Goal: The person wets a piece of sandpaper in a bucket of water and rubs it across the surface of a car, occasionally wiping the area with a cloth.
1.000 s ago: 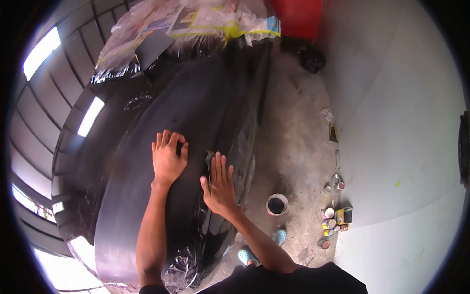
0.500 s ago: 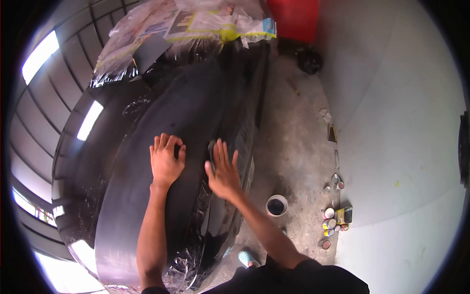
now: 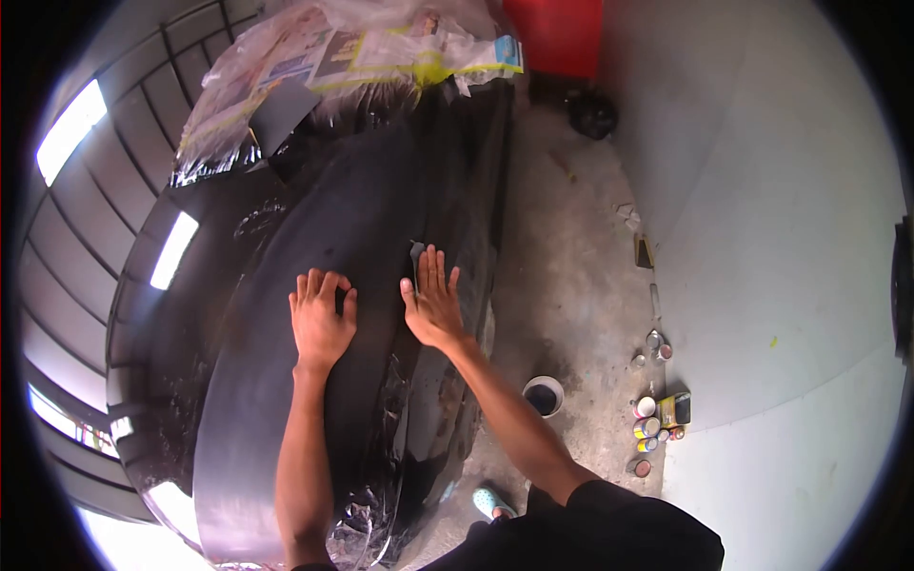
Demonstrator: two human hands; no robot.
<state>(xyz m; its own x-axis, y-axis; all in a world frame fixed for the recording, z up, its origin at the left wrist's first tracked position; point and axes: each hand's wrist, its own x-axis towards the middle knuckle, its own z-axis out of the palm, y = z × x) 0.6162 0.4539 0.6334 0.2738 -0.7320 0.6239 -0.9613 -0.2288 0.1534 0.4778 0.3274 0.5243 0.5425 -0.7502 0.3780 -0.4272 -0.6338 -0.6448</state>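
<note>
**Right hand [image 3: 433, 303] laid flat over grey sheet [image 3: 417, 251] on dark panel [image 3: 243, 419]**

Right fingers: straight, the middle ones close together, thumb and little finger standing out; palm down, pinching nothing visible. Left hand [image 3: 322, 322]: fingers bent, thumb and forefinger curved towards each other; whether they pinch anything cannot be determined.

Governing relation: the grey sheet shows along the thumb side of the right forefinger, its visible tip just past the fingertips. The exposed strip runs roughly lengthwise with those fingers; the remainder is hidden, so its full outline is unconfirmed. The right hand is the nearer; the left lies apart, to the left, over the same panel.

Count, working outward: two hands, one grey sheet, one dark panel. Behind and right of the right fingers: one bucket [image 3: 544, 395] with dark contents. Behind them, lower down: one pale shoe [image 3: 492, 502] visible. Farther right: one rectangular tin [image 3: 675, 410] beside several small cans [image 3: 646, 428], too crowded to count reliably. Ahead of both hands: one printed plastic cover [image 3: 381, 52]. Ahead and right: one black bag [image 3: 591, 112], one red object [image 3: 557, 36].
</note>
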